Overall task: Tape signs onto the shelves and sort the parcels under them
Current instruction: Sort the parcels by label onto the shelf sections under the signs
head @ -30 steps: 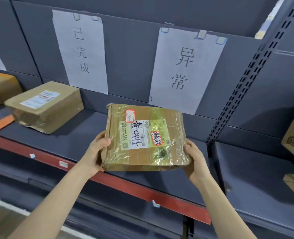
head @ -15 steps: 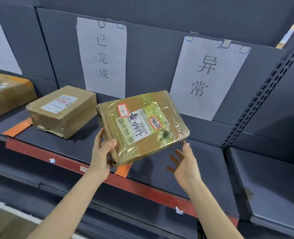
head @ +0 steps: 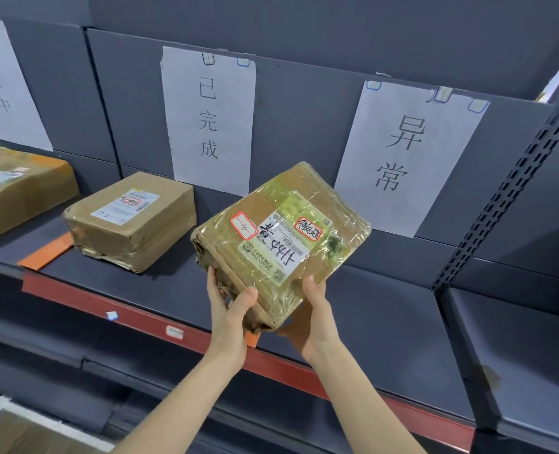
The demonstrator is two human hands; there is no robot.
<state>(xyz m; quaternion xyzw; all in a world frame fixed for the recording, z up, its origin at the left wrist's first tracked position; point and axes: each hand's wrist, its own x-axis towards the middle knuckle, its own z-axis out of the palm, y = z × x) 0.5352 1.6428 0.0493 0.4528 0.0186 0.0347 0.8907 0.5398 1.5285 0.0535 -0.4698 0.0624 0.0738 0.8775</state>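
A brown cardboard parcel wrapped in glossy clear tape (head: 281, 244) is held in the air, tilted with its far edge raised, just below and to the right of the white paper sign reading 已完成 (head: 209, 122). Its top face carries a white and green shipping label with black handwriting and two red-bordered stickers. The left hand (head: 229, 309) grips the parcel's near left corner, with the thumb on the top face and the fingers up along the side. The right hand (head: 314, 316) holds the near right edge, thumb on top and fingers curled underneath.

Below that sign runs a dark grey metal shelf (head: 386, 322) with a red front edge (head: 140, 319). Down and to the left of the sign, a second brown cardboard parcel with a white label (head: 131, 221) lies flat on the shelf. An orange strip (head: 45, 253) lies beside its left corner. Further left of the sign, a third brown parcel (head: 19, 188) lies partly out of view, under another white sheet with handwritten characters (head: 6, 83). To the right of the sign hangs a white paper sign reading 异常 (head: 406, 155), taped at its top edge to the grey back panel.
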